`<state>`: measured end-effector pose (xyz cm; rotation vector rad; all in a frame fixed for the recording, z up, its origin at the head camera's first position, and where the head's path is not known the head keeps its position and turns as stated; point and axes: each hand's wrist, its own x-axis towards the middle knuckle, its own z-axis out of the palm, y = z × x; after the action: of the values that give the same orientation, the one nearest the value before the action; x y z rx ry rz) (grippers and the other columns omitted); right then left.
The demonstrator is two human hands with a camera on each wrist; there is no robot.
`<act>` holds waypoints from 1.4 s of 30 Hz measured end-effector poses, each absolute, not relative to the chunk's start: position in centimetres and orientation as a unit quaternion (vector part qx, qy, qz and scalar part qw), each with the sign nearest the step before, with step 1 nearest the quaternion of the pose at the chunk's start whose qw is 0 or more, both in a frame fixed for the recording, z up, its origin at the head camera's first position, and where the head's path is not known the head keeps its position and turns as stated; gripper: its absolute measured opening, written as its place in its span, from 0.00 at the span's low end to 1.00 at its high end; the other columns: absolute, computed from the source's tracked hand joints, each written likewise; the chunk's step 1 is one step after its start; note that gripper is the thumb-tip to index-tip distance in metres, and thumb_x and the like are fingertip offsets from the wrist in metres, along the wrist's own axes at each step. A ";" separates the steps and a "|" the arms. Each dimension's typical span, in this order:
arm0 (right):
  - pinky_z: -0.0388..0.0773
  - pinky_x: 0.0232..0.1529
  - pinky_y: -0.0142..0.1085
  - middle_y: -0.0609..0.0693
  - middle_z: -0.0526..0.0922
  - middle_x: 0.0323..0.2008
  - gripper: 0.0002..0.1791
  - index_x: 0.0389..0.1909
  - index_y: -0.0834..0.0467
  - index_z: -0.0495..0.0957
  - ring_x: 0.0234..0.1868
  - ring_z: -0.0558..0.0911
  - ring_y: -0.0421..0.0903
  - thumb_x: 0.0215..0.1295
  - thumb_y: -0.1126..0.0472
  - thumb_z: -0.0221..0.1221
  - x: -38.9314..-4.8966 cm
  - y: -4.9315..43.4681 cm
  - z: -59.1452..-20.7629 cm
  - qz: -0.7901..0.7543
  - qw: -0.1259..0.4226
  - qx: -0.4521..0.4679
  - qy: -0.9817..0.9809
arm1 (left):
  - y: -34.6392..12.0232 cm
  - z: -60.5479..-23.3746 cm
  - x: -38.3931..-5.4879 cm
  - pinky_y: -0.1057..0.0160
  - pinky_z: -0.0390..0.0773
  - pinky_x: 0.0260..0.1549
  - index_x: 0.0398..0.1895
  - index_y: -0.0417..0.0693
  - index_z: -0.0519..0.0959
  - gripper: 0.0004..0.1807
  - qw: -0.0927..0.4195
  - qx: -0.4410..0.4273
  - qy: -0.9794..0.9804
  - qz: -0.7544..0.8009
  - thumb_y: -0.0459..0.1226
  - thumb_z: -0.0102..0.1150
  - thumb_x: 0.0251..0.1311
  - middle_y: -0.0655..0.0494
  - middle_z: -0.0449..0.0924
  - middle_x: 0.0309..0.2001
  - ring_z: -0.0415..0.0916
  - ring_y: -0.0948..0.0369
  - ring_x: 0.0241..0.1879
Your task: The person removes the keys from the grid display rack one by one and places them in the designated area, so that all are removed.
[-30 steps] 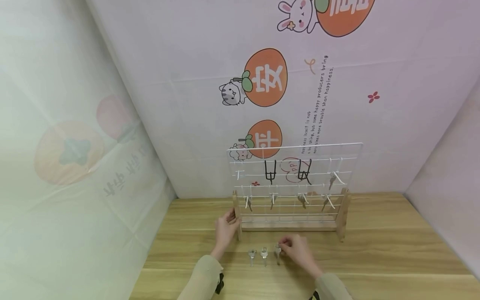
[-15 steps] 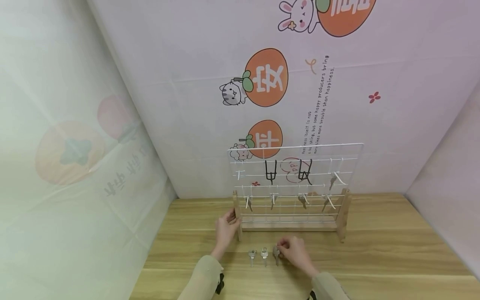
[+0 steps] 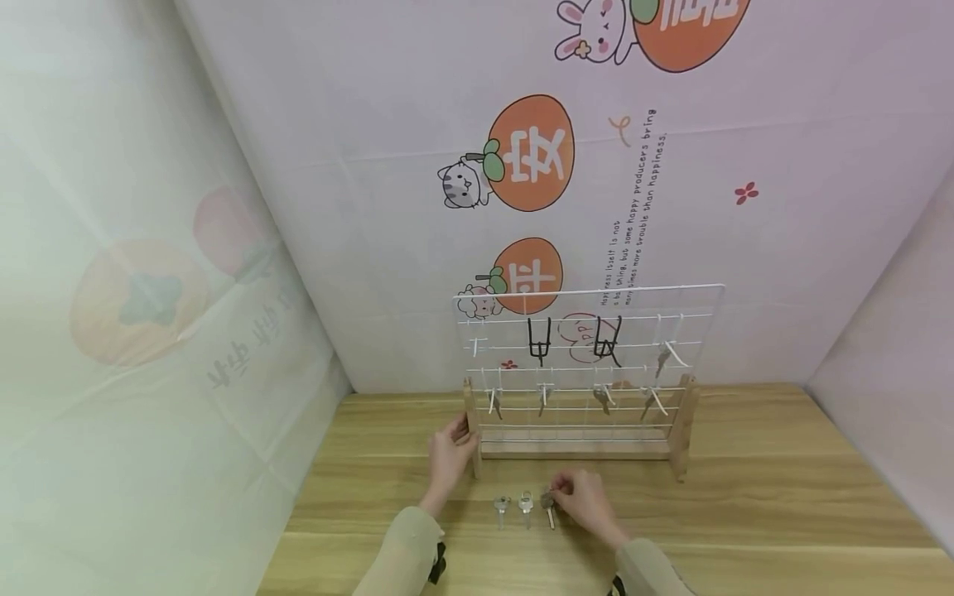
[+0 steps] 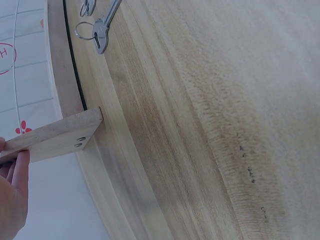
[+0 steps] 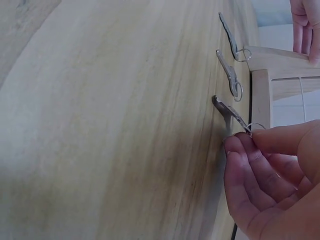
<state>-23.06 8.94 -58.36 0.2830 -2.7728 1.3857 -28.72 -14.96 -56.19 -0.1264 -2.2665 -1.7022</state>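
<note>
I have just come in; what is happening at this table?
A person's right hand pinches a key at its ring end, in front of a wire rack. The left hand holds the rack's left wooden post. Two other keys lie on the table, to the left of the pinched one. Five keys hang from white hooks on the rack.

The head view looks forward and down across the bench (image 3: pixel 782 488) from farther back; both wrist views, close and tipped sideways, share the wooden rack stand (image 4: pixel 65 137) and metal keys (image 5: pixel 230 75).
</note>
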 end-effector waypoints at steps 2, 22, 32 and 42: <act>0.72 0.15 0.21 0.51 0.84 0.22 0.04 0.27 0.64 0.81 0.18 0.72 0.33 0.53 0.73 0.66 -23.1 9.0 -58.5 0.442 0.019 0.092 -0.892 | -14.9 -56.1 -28.7 0.60 0.88 0.47 0.58 0.26 0.75 0.23 0.153 -0.046 -0.791 -0.591 0.25 0.64 0.58 0.29 0.81 0.52 0.83 0.39 0.51; 0.74 0.23 0.23 0.48 0.83 0.22 0.07 0.24 0.60 0.82 0.24 0.75 0.37 0.49 0.74 0.67 -23.3 9.1 -58.4 0.388 0.040 0.089 -0.916 | -14.8 -55.7 -28.6 0.60 0.89 0.47 0.57 0.25 0.74 0.23 0.154 -0.040 -0.792 -0.590 0.24 0.64 0.57 0.28 0.81 0.52 0.83 0.39 0.51; 0.78 0.25 0.24 0.49 0.85 0.23 0.07 0.24 0.60 0.82 0.25 0.78 0.38 0.48 0.75 0.67 -23.4 9.2 -58.4 0.363 0.048 0.107 -0.924 | -14.8 -55.6 -28.6 0.59 0.89 0.47 0.58 0.26 0.75 0.23 0.156 -0.042 -0.792 -0.588 0.24 0.64 0.58 0.29 0.81 0.52 0.83 0.39 0.51; 0.76 0.24 0.24 0.49 0.84 0.21 0.08 0.22 0.60 0.82 0.24 0.77 0.39 0.46 0.76 0.66 -22.7 9.3 -57.9 0.347 0.049 0.124 -0.928 | -14.8 -56.0 -28.5 0.59 0.88 0.48 0.58 0.26 0.75 0.23 0.150 -0.036 -0.790 -0.593 0.24 0.64 0.58 0.28 0.80 0.53 0.83 0.39 0.52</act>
<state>-22.73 9.25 -57.93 0.3773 -2.8286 1.0563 -28.53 -14.84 -55.97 -0.1022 -2.2711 -1.7042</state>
